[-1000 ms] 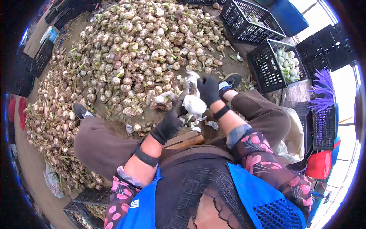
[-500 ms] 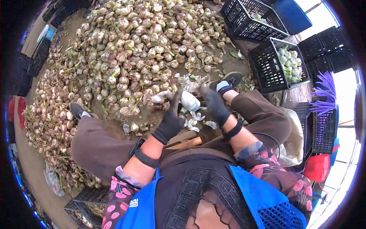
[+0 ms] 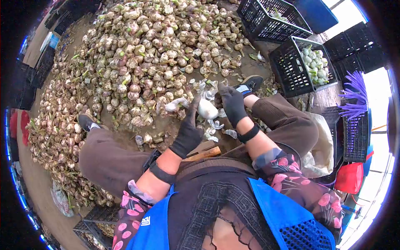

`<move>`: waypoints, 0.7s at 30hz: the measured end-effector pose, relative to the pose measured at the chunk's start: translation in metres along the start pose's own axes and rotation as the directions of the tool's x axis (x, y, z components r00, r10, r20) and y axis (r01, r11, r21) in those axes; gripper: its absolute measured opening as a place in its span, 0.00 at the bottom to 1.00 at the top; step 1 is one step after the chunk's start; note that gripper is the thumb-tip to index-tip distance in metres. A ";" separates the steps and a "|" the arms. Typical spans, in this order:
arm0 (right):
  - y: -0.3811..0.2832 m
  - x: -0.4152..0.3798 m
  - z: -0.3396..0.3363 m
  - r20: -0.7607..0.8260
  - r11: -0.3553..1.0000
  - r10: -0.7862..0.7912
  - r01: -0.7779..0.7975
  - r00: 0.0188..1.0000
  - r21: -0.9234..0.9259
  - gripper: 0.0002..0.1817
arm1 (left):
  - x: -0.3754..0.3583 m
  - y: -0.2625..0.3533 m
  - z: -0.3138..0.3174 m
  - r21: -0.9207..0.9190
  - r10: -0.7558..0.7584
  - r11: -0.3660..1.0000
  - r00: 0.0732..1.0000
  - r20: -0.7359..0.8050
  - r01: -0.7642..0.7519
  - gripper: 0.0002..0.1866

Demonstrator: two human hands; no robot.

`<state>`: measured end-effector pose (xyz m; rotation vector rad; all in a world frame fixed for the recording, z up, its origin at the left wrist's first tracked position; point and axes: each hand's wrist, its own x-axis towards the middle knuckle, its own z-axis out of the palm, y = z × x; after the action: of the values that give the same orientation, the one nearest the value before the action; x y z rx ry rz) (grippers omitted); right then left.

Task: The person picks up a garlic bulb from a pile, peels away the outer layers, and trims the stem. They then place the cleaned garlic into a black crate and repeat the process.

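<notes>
My left hand (image 3: 188, 134), in a dark glove, holds a white garlic bulb (image 3: 207, 109) between my legs. Its index finger stretches along the bulb's left side; the thumb is mostly hidden. My right hand (image 3: 232, 105), gloved too, is closed just right of the bulb and apart from it. What its curled fingers hold, if anything, does not show. Loose garlic skins (image 3: 211, 134) lie below the bulb, and more peelings (image 3: 204, 89) lie above it on the ground.
A large heap of unpeeled garlic (image 3: 141, 54) spreads ahead and to the left. At the right stand a black crate (image 3: 287, 71) of cleaned white bulbs (image 3: 315, 66) and another black crate (image 3: 262, 25) behind it. Purple strips (image 3: 354, 96) hang over a crate near a red container (image 3: 349, 178).
My right hand has drawn slightly up and away from the bulb, and its fingers have curled in. The bulb stays in my left hand and shows a smoother white face.
</notes>
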<state>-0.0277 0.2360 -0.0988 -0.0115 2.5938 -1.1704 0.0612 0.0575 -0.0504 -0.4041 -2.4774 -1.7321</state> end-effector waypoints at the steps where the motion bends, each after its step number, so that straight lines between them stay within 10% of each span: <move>1: -0.017 -0.014 0.000 -0.167 0.976 -0.162 0.183 0.973 0.117 0.12 | -0.001 -0.001 -0.001 0.042 0.020 0.999 1.000 0.014 -0.021 0.40; 2: -0.038 -0.030 0.000 -0.343 0.907 -0.291 0.372 0.893 0.199 0.15 | -0.004 -0.005 0.000 0.041 0.020 0.999 1.000 0.012 -0.021 0.40; 3: -0.076 -0.055 -0.004 -0.402 0.847 -0.515 0.523 0.757 -0.099 0.15 | -0.007 -0.011 0.003 -0.017 -0.049 0.999 0.998 0.035 0.050 0.40; 9: -0.076 -0.034 -0.003 0.067 0.975 -0.176 0.184 0.982 -0.129 0.19 | -0.011 -0.011 0.005 -0.176 -0.270 0.941 0.954 0.128 0.290 0.39; 11: -0.058 -0.020 0.004 0.072 0.973 -0.127 0.138 0.989 -0.183 0.19 | -0.014 -0.016 0.007 0.098 0.001 0.995 0.999 -0.044 0.003 0.36; 13: -0.031 -0.003 -0.001 0.159 0.747 -0.509 0.526 0.846 -0.407 0.17 | -0.009 -0.007 -0.001 -0.044 -0.068 0.997 0.997 0.030 0.069 0.37; 15: -0.026 -0.006 -0.006 0.153 0.919 -0.306 0.334 0.939 -0.210 0.16 | -0.006 -0.002 -0.001 -0.180 -0.122 0.973 0.986 0.117 0.142 0.38; 16: -0.043 -0.013 -0.016 0.063 0.902 0.021 -0.047 0.998 0.429 0.16 | -0.005 0.000 0.001 -0.163 -0.083 0.982 0.992 0.094 0.098 0.38; 17: -0.052 -0.017 -0.022 0.197 0.374 0.324 -0.316 0.925 0.872 0.16 | -0.003 0.001 0.003 -0.146 -0.045 0.988 0.997 0.066 0.054 0.38; 18: -0.042 -0.020 -0.024 0.153 0.443 0.132 -0.196 0.979 0.875 0.18 | -0.001 0.001 0.003 -0.148 -0.038 0.988 0.997 0.060 0.047 0.38; 19: -0.095 -0.048 -0.048 0.448 0.223 0.241 -0.499 0.861 0.838 0.21 | 0.001 0.000 0.001 -0.104 -0.039 0.994 0.998 0.058 0.045 0.37; 21: -0.061 -0.054 -0.036 0.245 0.899 -0.350 0.251 0.904 0.359 0.27 | 0.002 -0.002 0.005 -0.034 -0.038 0.999 0.997 0.066 0.040 0.37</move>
<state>0.0073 0.2288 -0.0172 -0.5073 2.1565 -1.5499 0.0587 0.0617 -0.0530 -0.4245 -2.5190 -1.8081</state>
